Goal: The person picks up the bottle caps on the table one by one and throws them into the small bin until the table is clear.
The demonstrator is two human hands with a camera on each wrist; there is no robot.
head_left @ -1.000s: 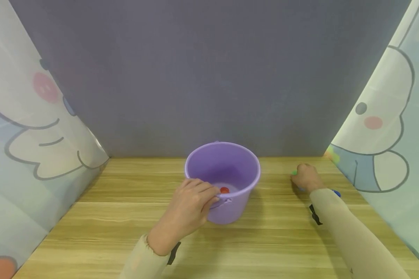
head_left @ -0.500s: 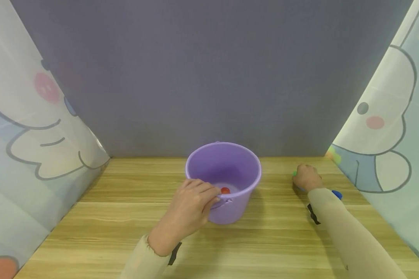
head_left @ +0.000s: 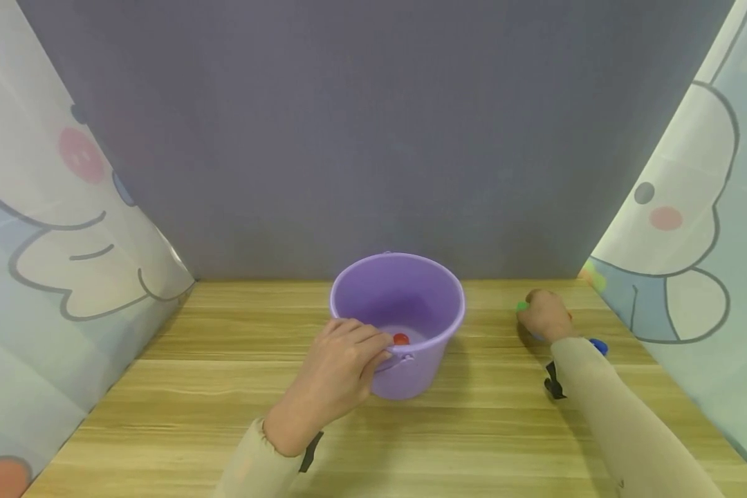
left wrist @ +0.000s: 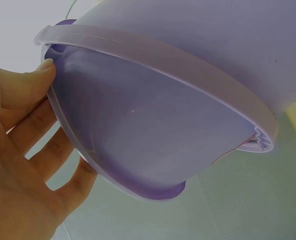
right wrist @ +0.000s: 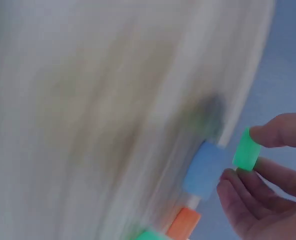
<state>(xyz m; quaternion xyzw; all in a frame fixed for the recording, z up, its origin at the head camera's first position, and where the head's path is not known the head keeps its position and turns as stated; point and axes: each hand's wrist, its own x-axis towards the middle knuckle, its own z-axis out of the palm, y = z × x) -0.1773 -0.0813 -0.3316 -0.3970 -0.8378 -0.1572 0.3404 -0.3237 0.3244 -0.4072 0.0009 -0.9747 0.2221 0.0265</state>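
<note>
A purple bucket [head_left: 420, 373] stands on the wooden table, with a small red piece [head_left: 401, 339] lying inside on its bottom. My left hand [head_left: 339, 363] grips the near rim by the handle joint. In the left wrist view the thumb [left wrist: 28, 85] is on one side of the bucket wall and the fingers are on the other. Off to the right, my right hand [head_left: 544, 315] pinches a small green block [right wrist: 246, 150] between thumb and finger. Close by lie a light blue block [right wrist: 204, 172], an orange block [right wrist: 183, 223] and another green block [right wrist: 150, 235].
A dark blue piece [head_left: 599, 346] lies beside the right sleeve. A grey panel [head_left: 373, 138] closes off the back of the wooden table [head_left: 224, 401]. Cartoon-printed sheets [head_left: 678, 228] flank both sides.
My right hand has shifted slightly left and up, and more of the green block shows beside its fingers. The left hand and the bucket have stayed put.
</note>
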